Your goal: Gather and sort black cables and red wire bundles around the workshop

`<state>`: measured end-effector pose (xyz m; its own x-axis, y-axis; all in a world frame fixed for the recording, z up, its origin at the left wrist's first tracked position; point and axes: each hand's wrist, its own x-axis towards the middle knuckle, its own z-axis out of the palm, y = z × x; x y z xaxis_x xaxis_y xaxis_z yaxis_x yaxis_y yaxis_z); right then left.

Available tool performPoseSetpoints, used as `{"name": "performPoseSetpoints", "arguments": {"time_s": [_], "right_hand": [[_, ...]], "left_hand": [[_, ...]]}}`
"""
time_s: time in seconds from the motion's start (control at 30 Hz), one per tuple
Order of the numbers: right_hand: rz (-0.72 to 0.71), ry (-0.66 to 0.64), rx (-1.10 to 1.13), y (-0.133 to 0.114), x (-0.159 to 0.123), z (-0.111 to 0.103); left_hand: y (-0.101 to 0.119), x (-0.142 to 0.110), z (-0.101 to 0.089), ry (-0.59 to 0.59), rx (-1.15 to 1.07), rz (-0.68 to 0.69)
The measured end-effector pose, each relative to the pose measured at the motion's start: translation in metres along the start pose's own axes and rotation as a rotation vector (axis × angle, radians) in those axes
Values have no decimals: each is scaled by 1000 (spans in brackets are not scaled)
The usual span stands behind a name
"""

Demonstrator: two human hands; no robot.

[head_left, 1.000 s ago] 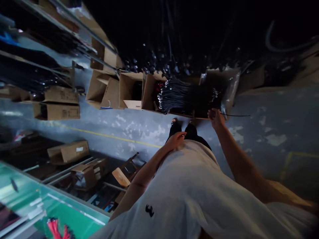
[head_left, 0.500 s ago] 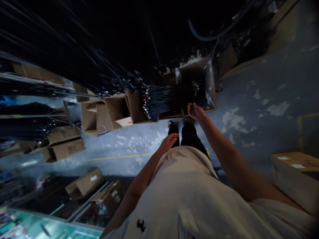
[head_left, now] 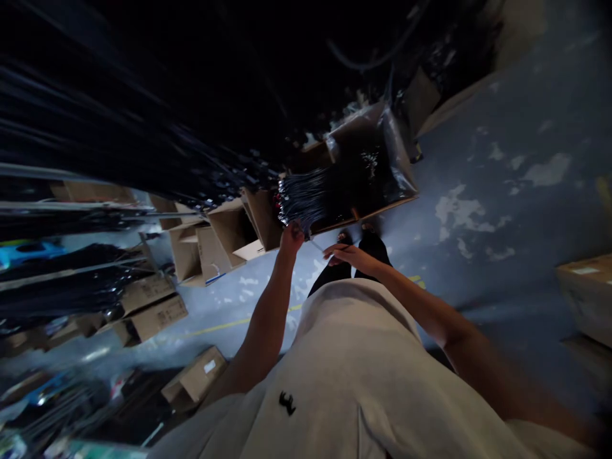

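My left hand (head_left: 292, 237) is closed at the near left end of a bundle of thin dark cables (head_left: 308, 191), with its fingers on cable ends. The bundle's light connector ends point left. It lies across an open cardboard box (head_left: 385, 203) lined with clear plastic. My right hand (head_left: 352, 256) is in front of the box, above my legs, with its fingers drawn together. A thin pale strand (head_left: 316, 245) runs from near my left fingertips toward my right fingers. Blur hides what the right fingers hold.
Masses of dark cables (head_left: 143, 140) hang at upper left. Open cardboard boxes (head_left: 228, 228) stand in a row left of the cable box. More cartons (head_left: 160, 315) are at far left, and a large carton (head_left: 586, 280) is at right. Grey worn floor (head_left: 478, 280) has a yellow line.
My left hand has moved up and forward to the cable ends. My right hand has come back and left from the box edge toward it. The view has turned slightly.
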<state>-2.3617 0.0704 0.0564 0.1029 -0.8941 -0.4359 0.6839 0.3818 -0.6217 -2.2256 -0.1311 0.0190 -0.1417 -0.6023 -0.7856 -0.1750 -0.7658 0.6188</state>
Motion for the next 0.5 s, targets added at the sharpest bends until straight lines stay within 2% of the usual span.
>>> {"name": "performPoseSetpoints", "arguments": {"time_s": [0.1, 0.2, 0.33, 0.4, 0.5], "right_hand": [[-45, 298, 120, 14, -10, -13], [-51, 530, 218, 19, -7, -33], [-146, 703, 354, 12, -4, -65], [-226, 771, 407, 6, -4, -80], [-248, 834, 458, -1, -3, -93]], "left_hand": [[17, 32, -1, 105, -93, 18], [25, 49, 6, 136, -174, 72], [27, 41, 13, -20, -332, 181], [23, 32, 9, -98, -367, 160], [13, 25, -9, -85, -383, 83]]}}
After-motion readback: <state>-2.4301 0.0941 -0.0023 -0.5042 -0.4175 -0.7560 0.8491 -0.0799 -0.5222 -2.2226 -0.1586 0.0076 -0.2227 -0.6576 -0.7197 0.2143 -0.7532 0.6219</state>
